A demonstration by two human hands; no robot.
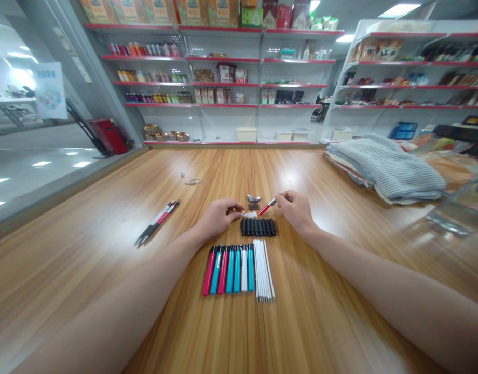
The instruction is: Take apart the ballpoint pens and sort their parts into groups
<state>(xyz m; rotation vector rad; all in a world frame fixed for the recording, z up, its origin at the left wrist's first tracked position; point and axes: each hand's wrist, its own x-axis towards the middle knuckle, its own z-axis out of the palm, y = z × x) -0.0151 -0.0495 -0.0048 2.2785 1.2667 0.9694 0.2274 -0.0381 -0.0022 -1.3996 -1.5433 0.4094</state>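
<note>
My right hand (295, 209) pinches a red pen barrel (267, 206) by its upper end, tilted with its lower end down to the left, near small white parts (251, 214). Across from it, my left hand (224, 214) has thumb and fingers closed at the left end of those white parts; whatever it grips is too small to make out. Just below lies a row of black grips (258, 227). Behind the white parts are small springs (253, 206) and silvery tips (254, 199). Nearer me, red, blue and white barrels (231, 269) lie beside white refills (264, 270).
Several pens (158, 223) lie together at the left of the wooden table (145, 291). A thin curved strip (192, 182) is farther back. Folded striped cloth (390, 166) and a clear container (462, 202) stand right. Stocked shelves (223, 59) line the back.
</note>
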